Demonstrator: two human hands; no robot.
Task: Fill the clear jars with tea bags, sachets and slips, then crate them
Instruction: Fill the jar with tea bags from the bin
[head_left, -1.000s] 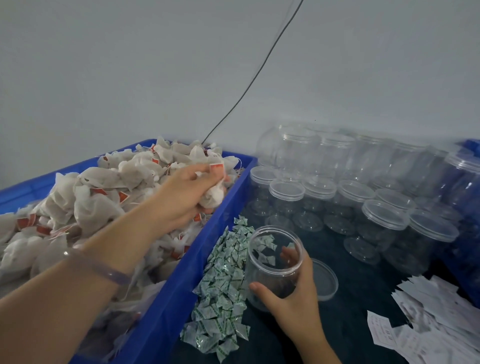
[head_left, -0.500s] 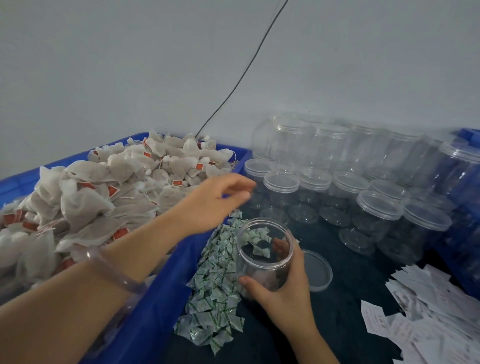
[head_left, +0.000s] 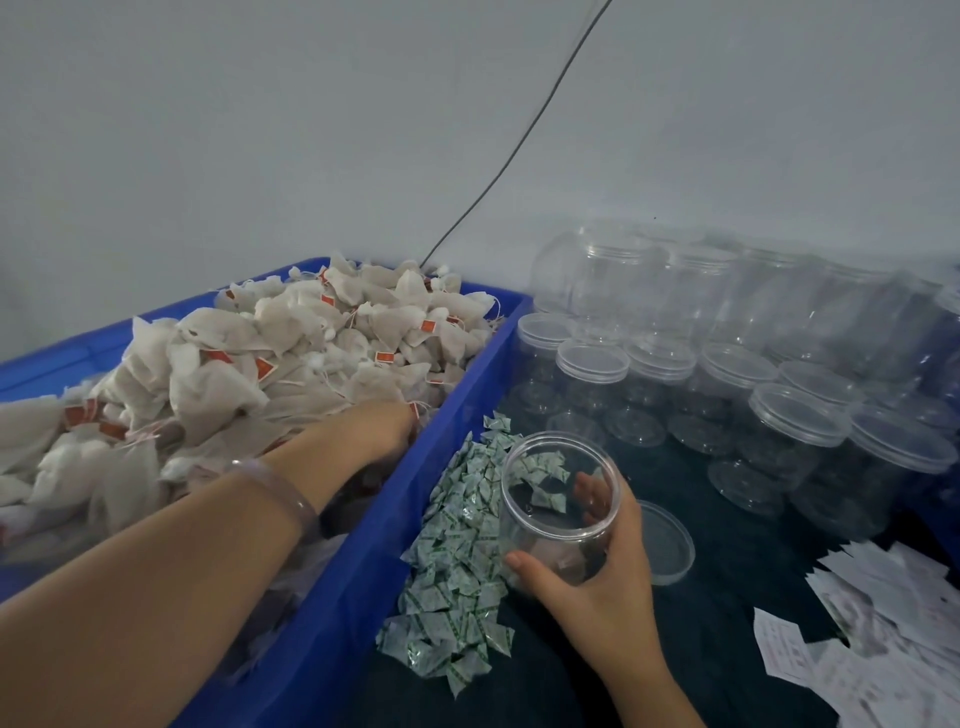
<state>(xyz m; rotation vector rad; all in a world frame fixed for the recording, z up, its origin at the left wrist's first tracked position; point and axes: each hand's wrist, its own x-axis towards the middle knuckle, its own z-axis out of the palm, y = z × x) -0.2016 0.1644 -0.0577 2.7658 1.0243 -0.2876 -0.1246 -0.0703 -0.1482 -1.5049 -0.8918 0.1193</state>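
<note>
Open jar (head_left: 558, 499): upright on the dark table (head_left: 727, 597), right hand (head_left: 587, 587) wrapped round its wall; a pale item at the bottom, hard to make out.
Blue crate (head_left: 358, 582), 9 o'clock of the jar: heaped tea bags (head_left: 291, 353); left hand (head_left: 382, 431) lies among them, fingers buried, grasp cannot be told.
Sachets (head_left: 457, 561): pile just beside the jar, 8 o'clock.
Loose lid (head_left: 667, 543): 3 o'clock.
Lidded jars (head_left: 795, 431): 1 o'clock.
Slips (head_left: 883, 634): 4 o'clock, blurred, cut off at the frame edge.

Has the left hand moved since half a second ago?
Yes. The left hand has dropped leftward from over the wall of the blue crate, down among the tea bags inside.
</note>
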